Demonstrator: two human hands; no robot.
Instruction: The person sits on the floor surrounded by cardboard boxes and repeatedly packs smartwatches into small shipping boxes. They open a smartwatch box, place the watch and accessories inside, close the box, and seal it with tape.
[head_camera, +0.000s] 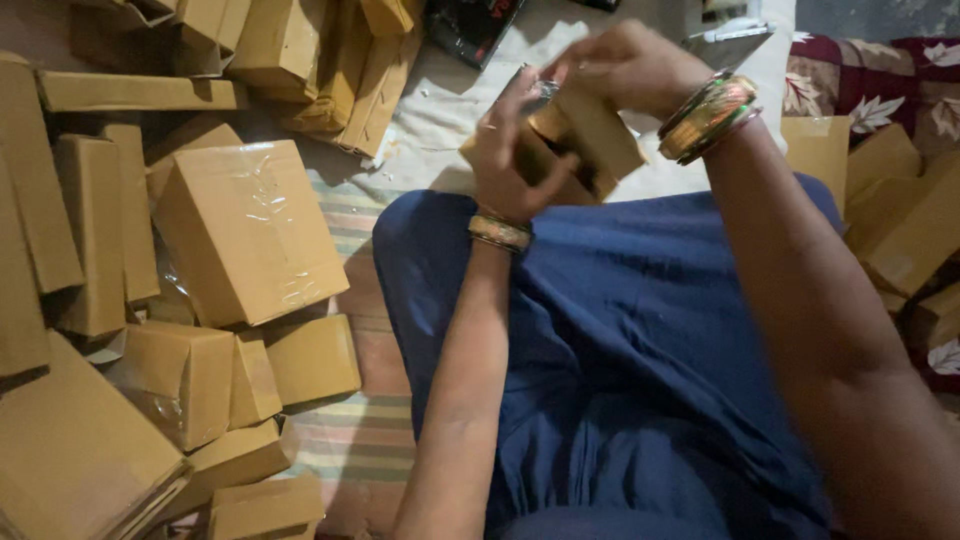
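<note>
Item, hidden or unclear: the brown cardboard boxes (110, 300) at your nine o'clock are running off the left and bottom edges, several cut to slivers. Your hands are blurring with motion, so the small shiny object (540, 95) poking up between them is staying hard to make out. A dark package (470, 25) at twelve o'clock is being cut by the top edge. Your own lap in blue cloth (620, 350) is covering the floor at six o'clock.

Item, the held thing: a small brown cardboard box (590, 140) is sitting up at your twelve o'clock, above your lap, tilted, with one end open or gaping; you cannot tell more through the blur. Your left hand (515, 160) is curling around its near side, fingers closed on it. Your right hand (625, 65) is pressing down over its top, fingers bent and gripping; gold and green bangles (710, 115) are ringing that wrist.

Item, packages by place: a large taped box (250, 230), glossy with clear film, is lying at ten o'clock on a striped mat (350, 440). Flat folded cartons (300, 50) are leaning at eleven o'clock. More plain brown boxes (900, 220) are stacking at three o'clock beside a red leaf-patterned cloth (880, 70).
</note>
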